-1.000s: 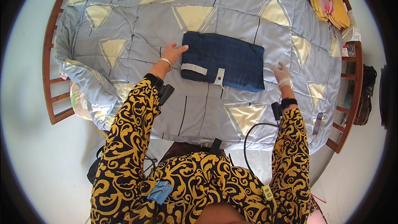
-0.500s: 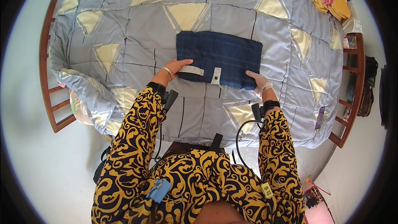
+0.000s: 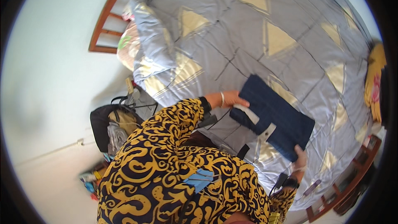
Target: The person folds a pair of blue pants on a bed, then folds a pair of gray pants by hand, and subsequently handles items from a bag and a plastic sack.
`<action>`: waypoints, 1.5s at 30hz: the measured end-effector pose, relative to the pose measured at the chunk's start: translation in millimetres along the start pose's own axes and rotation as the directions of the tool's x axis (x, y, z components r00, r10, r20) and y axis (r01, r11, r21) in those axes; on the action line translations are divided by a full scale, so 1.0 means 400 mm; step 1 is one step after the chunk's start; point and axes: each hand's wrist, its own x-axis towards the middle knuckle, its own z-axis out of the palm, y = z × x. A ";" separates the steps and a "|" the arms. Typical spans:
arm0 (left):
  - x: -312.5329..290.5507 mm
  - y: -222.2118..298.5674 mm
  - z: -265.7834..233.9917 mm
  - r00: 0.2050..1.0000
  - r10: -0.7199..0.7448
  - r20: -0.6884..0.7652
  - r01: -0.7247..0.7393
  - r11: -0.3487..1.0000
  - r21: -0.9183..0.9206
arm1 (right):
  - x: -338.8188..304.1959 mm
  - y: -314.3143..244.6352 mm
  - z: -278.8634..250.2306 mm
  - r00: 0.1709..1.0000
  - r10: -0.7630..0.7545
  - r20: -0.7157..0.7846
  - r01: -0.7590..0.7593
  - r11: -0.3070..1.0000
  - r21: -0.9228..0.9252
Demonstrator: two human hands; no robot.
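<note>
A folded dark blue checked cloth garment is held between my two hands, its long side slanting down to the right. Along its near side show a pale band and a short pale tab with a dark round fastener. My left hand grips the upper left end beside the band, thumb on top and other fingers hidden beneath. At the lower right corner, my right hand closes on the cloth, slightly blurred. The garment is over the quilt; whether it touches the quilt I cannot tell.
The grey quilt with cream triangles covers a bed with brown wooden rails. A yellow folded cloth lies at the right edge. Beside the bed at left stand a black bag and a heap of small items. A purple strip lies near my right wrist.
My view has swung left, so the bed appears turned clockwise and more floor shows. The garment, still in both hands, now sits lower right in the picture and slants.
</note>
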 end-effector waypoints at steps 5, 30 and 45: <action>-0.013 -0.255 -0.142 0.942 0.080 -0.326 0.120 0.828 0.548 | 0.016 0.325 -0.190 0.983 0.011 -0.184 -0.176 0.343 -0.922; -1.033 -1.369 -0.442 -0.046 -0.324 -0.945 -0.327 0.899 -0.292 | -0.109 0.490 0.593 0.806 0.392 0.442 0.540 -0.183 -0.822; -1.417 -1.476 -0.981 -0.262 -0.189 -0.946 -0.125 0.979 -0.161 | -0.225 0.733 1.270 0.696 0.512 0.504 0.717 -0.467 -0.517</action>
